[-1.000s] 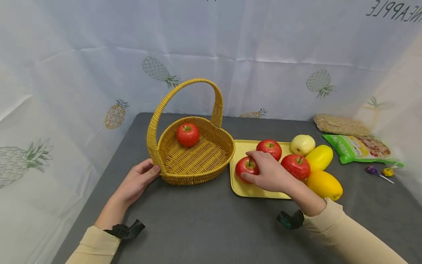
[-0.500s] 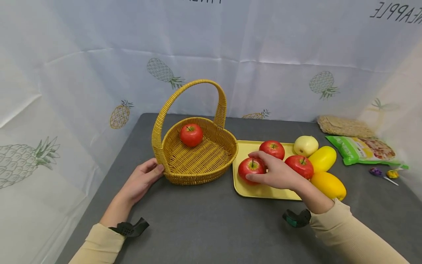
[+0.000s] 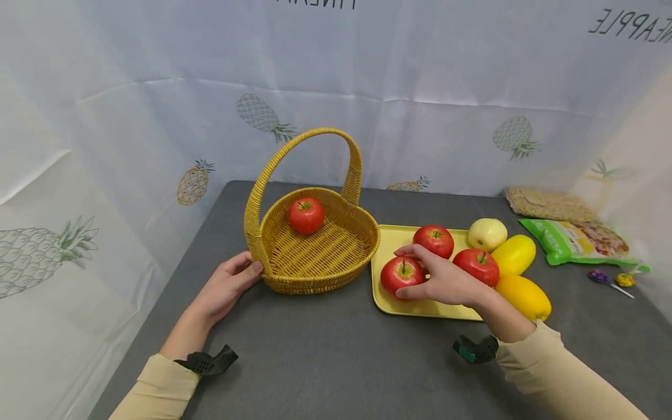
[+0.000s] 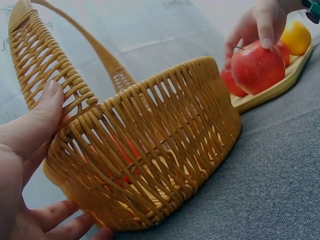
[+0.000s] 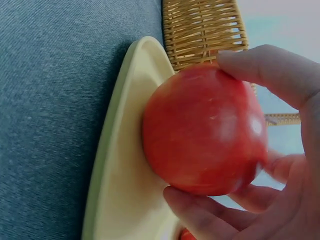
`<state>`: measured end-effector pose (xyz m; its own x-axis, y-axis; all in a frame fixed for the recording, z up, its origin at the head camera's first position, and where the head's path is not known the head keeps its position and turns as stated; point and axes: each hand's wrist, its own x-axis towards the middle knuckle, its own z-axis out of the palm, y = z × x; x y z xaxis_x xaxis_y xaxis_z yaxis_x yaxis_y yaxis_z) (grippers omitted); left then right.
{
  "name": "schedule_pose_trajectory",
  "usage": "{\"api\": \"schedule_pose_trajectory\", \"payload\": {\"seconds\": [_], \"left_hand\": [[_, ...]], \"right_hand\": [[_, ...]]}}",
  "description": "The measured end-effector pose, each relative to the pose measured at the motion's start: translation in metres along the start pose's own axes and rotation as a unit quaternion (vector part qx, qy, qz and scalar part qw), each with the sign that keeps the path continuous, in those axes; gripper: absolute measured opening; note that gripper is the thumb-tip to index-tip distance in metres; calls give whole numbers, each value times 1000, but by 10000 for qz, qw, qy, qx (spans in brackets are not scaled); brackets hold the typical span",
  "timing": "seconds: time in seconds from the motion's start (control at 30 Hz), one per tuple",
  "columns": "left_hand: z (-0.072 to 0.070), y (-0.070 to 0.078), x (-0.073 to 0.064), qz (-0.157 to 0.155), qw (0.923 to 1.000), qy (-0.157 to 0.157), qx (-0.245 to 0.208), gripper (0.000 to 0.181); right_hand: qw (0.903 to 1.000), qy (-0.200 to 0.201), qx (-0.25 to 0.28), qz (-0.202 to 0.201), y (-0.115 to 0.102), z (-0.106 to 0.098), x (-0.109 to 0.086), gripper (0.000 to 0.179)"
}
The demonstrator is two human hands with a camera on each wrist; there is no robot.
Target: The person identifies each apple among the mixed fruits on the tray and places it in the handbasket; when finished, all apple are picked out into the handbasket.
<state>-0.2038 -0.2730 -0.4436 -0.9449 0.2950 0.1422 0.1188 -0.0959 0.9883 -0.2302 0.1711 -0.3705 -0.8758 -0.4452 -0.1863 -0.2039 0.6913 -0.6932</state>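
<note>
A yellow wicker basket (image 3: 310,286) with a tall arched handle stands at centre left, one red apple (image 3: 307,221) inside it. My left hand (image 3: 223,291) holds the basket's left side at the foot of the handle; in the left wrist view its thumb (image 4: 47,102) lies on the weave and its fingers reach low along the wall. Over a yellow tray (image 3: 385,238), my right hand (image 3: 448,283) grips another red apple (image 3: 400,279) at the tray's left end. The right wrist view has thumb and fingers curved round this apple (image 5: 205,130); whether it touches the tray I cannot tell.
Two more red apples (image 3: 433,240), a pale round fruit (image 3: 488,234) and two yellow fruits (image 3: 513,255) crowd the tray's right side. Farther right lie a green food packet (image 3: 577,240), a brown packet (image 3: 548,204) and two lollipops (image 3: 611,283). A patterned white curtain (image 3: 315,70) hangs behind.
The right hand stays around the left apple on the tray, its fingers settling slightly lower and nearer. The whole scene shifts a little right in view; the left hand keeps its place on the basket.
</note>
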Motion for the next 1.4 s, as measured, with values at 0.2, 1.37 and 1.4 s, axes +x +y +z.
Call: {"api": "schedule_pose_trajectory", "payload": {"seconds": [0.2, 1.37, 1.4], "left_hand": [[2, 0, 1, -35, 10000, 9, 40, 26], [-1, -1, -2, 78, 9999, -91, -88, 26], [-1, -1, -2, 62, 9999, -87, -88, 27]], "right_hand": [[9998, 4, -15, 220, 8, 0, -5, 90], [9762, 438, 2046, 563, -18, -22, 1, 90], [9745, 472, 2114, 584, -20, -22, 1, 90]]}}
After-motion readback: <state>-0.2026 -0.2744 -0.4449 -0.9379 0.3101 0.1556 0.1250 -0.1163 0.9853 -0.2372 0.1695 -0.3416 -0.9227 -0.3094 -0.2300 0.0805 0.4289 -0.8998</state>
